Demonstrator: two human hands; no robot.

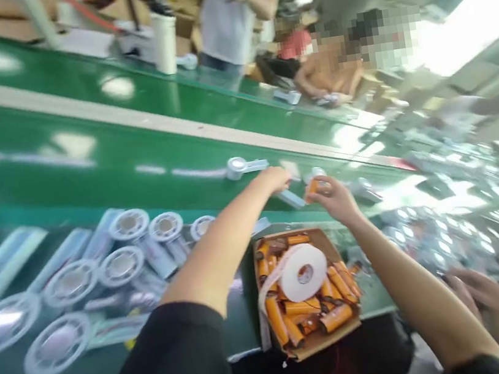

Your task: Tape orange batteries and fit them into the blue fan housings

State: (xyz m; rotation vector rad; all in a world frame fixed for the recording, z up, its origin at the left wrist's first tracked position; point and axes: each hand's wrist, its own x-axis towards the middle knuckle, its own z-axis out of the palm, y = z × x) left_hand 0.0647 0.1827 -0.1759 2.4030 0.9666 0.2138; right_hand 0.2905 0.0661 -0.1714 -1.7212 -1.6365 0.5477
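Note:
My right hand (335, 201) is closed, pinching an orange cylindrical battery (312, 187) over the green belt. My left hand (275, 178) is reaching out beside it. Its fingers are hidden and blurred, so its grip does not show. Just under it lies a pale blue handle piece (292, 198); whether the hand touches it is unclear. Beyond my left wrist a pale blue handheld fan (237, 166) rests on the belt. Below my hands stands a cardboard box (317, 346) holding many orange batteries, with a roll of white tape (290, 277) on top.
Several pale blue fans with round heads (71, 282) lie on the left. The green conveyor belt (132, 147) runs across, with a pale rail (185, 125) along it. Another person's hand (488, 296) is at the lower right, near blurred piled parts. People stand and sit across the belt.

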